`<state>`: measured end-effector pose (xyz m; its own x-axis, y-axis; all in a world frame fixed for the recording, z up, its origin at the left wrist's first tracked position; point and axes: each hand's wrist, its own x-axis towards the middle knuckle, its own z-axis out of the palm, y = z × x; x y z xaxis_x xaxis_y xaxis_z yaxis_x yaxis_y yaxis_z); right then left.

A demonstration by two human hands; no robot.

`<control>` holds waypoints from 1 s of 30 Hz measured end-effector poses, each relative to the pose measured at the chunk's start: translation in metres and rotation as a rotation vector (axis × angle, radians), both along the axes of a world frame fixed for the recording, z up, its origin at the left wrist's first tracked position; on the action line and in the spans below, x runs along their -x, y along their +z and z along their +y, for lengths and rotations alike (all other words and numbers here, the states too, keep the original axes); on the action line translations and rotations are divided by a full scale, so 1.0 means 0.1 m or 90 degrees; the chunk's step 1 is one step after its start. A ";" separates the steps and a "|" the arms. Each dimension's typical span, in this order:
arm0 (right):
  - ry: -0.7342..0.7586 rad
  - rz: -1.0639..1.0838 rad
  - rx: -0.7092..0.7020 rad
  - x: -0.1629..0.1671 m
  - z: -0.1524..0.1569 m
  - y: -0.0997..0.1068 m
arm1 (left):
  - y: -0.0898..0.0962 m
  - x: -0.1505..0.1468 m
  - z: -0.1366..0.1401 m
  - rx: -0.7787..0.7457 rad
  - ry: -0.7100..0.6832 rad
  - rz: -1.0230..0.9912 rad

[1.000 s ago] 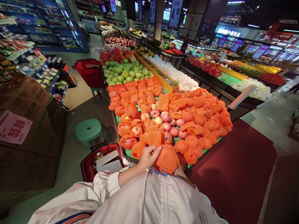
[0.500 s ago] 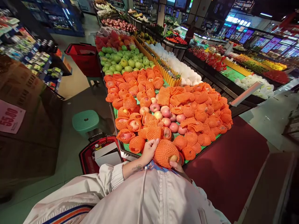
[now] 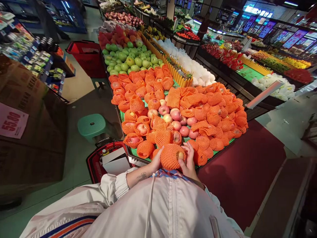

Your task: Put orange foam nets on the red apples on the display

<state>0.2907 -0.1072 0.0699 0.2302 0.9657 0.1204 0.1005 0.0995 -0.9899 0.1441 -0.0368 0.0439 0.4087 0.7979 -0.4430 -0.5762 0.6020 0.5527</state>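
Price card: we count one pink card marked 55.00, on the brown cardboard at far left.
Upper red basket: one, perched on a stool beside the stall's left edge.
Green stool: one in the open, left of the stall and apart from it.
Lower red basket: one, just beside the stall's near left corner; inside we see one white box and one yellow-capped bottle.
Green fruit: one heap along the stall's left edge, too crowded for us to count.
Left hand: one, curled on the left side of the held fruit, its fingertips hidden behind it.
Held fruit: one, in orange foam net, between both hands, in front of the stall's near edge; a pale yellow patch of skin shows through the net's opening.
Bare apples: we count about ten, red and pink, mid-stall, amid the netted pile.
Right hand: one, clamped on the held fruit, thumb on the front just below the pale patch, fingers slightly apart around its right side.
Netted pile: dozens in orange nets, overlapping, reaching the stall's right edge; exact number we cannot tell.
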 end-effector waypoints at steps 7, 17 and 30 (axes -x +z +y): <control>-0.047 -0.145 -0.005 -0.11 0.01 -0.18 | 0.15 0.14 0.12 -0.414 -0.306 0.327; -0.155 -0.609 0.093 -0.63 0.31 -0.32 | 0.03 0.42 0.74 -0.818 -0.155 0.952; 0.021 -0.724 0.126 -0.71 0.44 -0.37 | 0.10 1.10 1.06 -0.607 0.011 0.787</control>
<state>0.3619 -0.0634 0.0333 0.0592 0.9944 0.0878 0.9446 -0.0274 -0.3270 0.0343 0.0693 0.0535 0.1745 0.9701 0.1685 0.5050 -0.2351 0.8305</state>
